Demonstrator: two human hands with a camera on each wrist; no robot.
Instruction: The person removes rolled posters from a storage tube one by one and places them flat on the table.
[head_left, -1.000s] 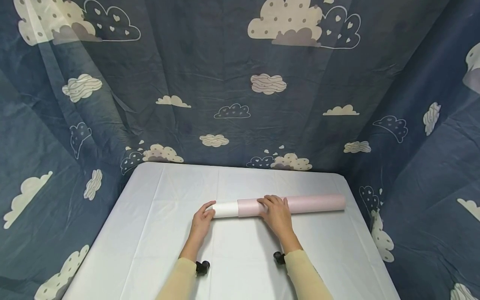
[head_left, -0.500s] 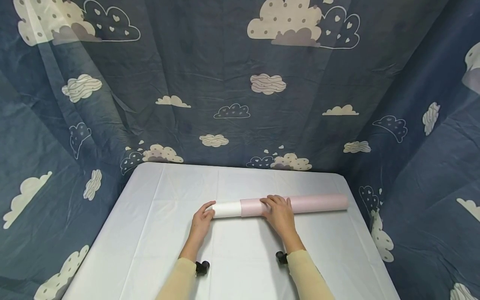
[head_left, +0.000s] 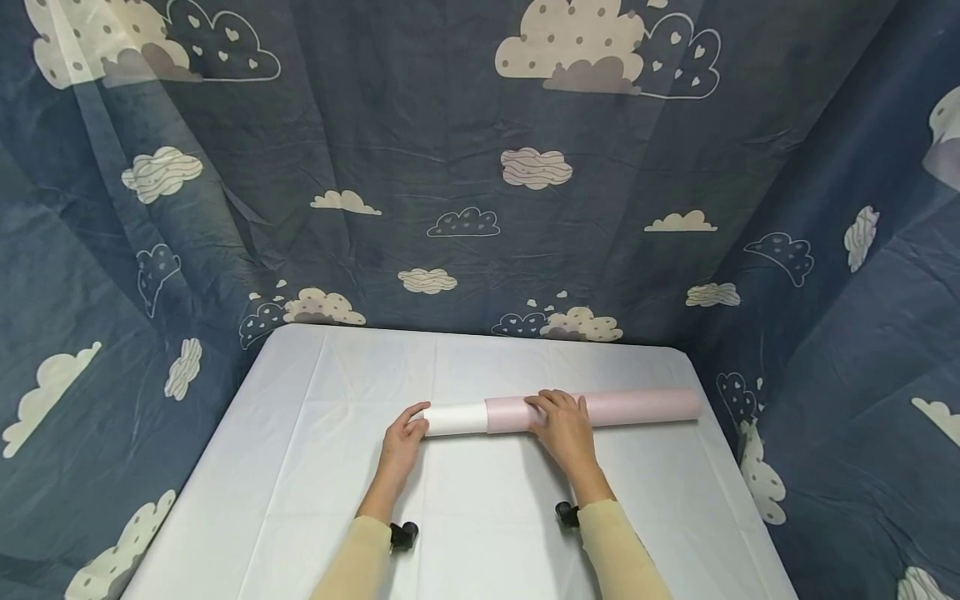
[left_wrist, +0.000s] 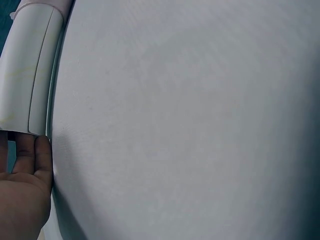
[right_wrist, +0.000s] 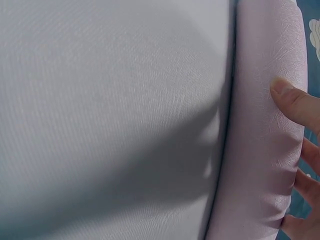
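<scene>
A white rolled sheet (head_left: 456, 419) lies crosswise on the table, its right part inside a pink textured tube (head_left: 643, 407). My left hand (head_left: 400, 443) grips the roll's left end between thumb and fingers. In the left wrist view the fingers (left_wrist: 43, 157) are against that end, and a long overlapping edge runs along the white roll (left_wrist: 25, 70). Around the left part of the pink tube curls my right hand (head_left: 566, 433). The right wrist view shows its thumb pressing the creased pink surface (right_wrist: 265, 145), with the other fingers on the far side.
Beneath the roll is a white-covered table (head_left: 480, 517) with faint fold lines. Dark blue curtains with a cloud print (head_left: 465, 125) hang behind it and along both sides. A small black wrist camera (head_left: 404, 536) sits on each sleeve cuff.
My right hand has slid slightly right along with the pink tube. More of the white roll now shows on the left, while my left hand stays nearly in place.
</scene>
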